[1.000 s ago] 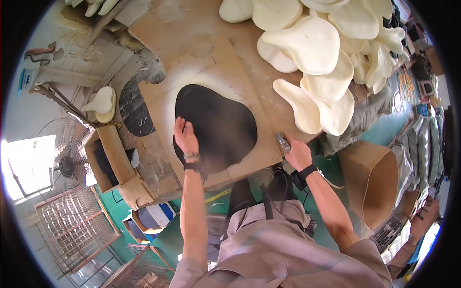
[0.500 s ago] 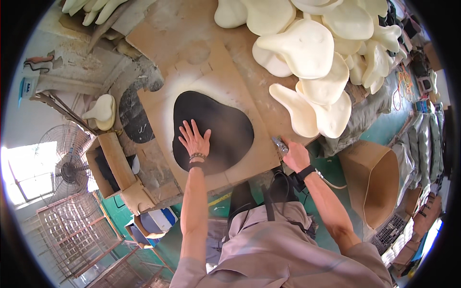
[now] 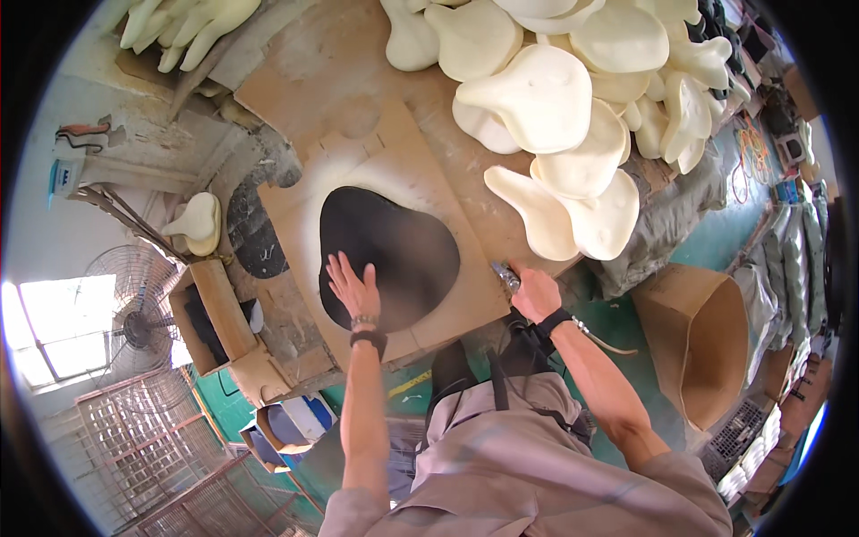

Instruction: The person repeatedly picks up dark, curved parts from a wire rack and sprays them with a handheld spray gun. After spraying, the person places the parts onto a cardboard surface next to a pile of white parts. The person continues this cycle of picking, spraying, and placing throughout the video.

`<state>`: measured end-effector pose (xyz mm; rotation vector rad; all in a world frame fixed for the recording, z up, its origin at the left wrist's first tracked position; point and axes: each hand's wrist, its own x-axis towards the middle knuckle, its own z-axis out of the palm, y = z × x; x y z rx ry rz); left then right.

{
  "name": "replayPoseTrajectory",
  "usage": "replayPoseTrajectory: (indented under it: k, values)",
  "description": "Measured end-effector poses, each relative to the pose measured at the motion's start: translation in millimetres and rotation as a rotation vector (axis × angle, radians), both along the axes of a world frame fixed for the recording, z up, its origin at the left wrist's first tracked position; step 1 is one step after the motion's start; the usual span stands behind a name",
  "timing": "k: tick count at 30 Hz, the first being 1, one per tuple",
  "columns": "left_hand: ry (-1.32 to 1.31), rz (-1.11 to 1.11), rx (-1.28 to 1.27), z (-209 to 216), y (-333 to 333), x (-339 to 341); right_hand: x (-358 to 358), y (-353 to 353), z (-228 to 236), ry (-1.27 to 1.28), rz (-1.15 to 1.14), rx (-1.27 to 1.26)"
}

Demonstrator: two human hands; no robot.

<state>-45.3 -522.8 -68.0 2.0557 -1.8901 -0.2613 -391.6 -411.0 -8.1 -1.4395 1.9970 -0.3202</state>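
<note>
A black, rounded saddle-shaped sheet (image 3: 403, 251) lies on a cardboard board (image 3: 465, 224) with a pale whitish haze around the sheet's outline. My left hand (image 3: 354, 288) is over the sheet's left part, palm down with fingers stretched; whether it touches the surface I cannot tell. My right hand (image 3: 539, 295) is closed around a metal spray gun (image 3: 506, 277) at the board's right edge. A thin hose (image 3: 608, 342) trails behind that wrist. Cream foam seat pads (image 3: 541, 98) are piled beyond, to the right.
A tall open carton (image 3: 689, 345) stands on the floor at right, near grey wrapped bundles (image 3: 667, 219). To the left are a wire fan (image 3: 134, 327), a small cardboard box (image 3: 224, 309) and two stacked foam pads (image 3: 199, 222). More foam pieces (image 3: 192, 31) lie far left.
My left hand has shifted down and slightly left over the black sheet. My right hand with the spray gun sits a little further left. The whole view has shifted slightly too.
</note>
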Motion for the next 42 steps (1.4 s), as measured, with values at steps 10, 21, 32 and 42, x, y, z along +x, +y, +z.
replayPoseTrajectory:
  k: [10,21,32,42]
  values:
    - [0.122,-0.055,0.126,15.2,131.8,-32.6,-7.3,7.1,-10.6,-0.059,0.033,-0.041]
    - [0.098,-0.099,0.24,0.7,126.6,-19.8,-14.4,63.5,30.5,-0.127,0.045,-0.268]
    - [0.498,-0.109,0.147,-10.8,122.6,22.6,0.7,198.1,235.7,-0.482,0.121,-0.407]
    - [0.824,0.094,0.214,-9.4,245.7,56.6,24.8,238.1,303.9,-0.31,0.152,-0.309]
